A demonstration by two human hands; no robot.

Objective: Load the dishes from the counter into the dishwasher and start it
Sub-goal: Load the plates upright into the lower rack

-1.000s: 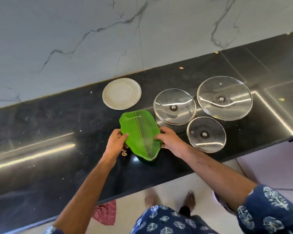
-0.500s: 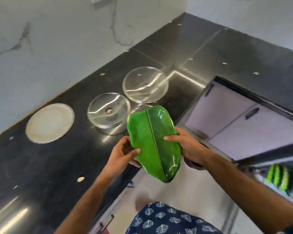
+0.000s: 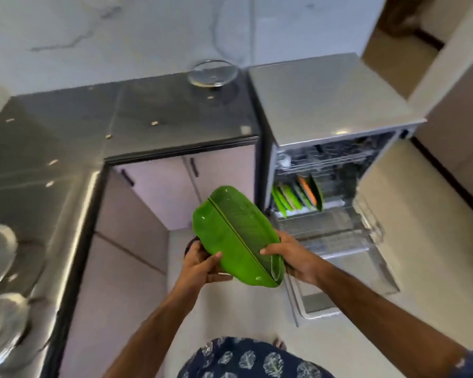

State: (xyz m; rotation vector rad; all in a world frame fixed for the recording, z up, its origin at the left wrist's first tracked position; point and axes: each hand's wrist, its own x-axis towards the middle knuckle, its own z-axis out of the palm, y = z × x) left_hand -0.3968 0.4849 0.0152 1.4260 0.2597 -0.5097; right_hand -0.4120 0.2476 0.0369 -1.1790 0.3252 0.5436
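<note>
A green leaf-shaped plate (image 3: 231,230) is held in the air over the floor, tilted. My left hand (image 3: 200,266) grips its left edge, thumb on top, and my right hand (image 3: 292,255) grips its right edge. A dark thing shows under the plate by my left hand; what it is stays hidden. The dishwasher (image 3: 331,105) stands open ahead on the right, its door (image 3: 347,290) folded down. Its lower rack (image 3: 328,222) is pulled out and holds several green plates and an orange one (image 3: 298,195) standing on edge.
The dark L-shaped counter (image 3: 153,110) runs along the left and back. A glass lid (image 3: 213,72) lies at its far end beside the dishwasher, and two more glass lids (image 3: 0,282) blur at the left edge. Pale cabinet doors (image 3: 175,186) sit below. Pale floor lies ahead.
Both hands lifted the green plate off the counter and carried it right. My view swung from the counter to the open dishwasher.
</note>
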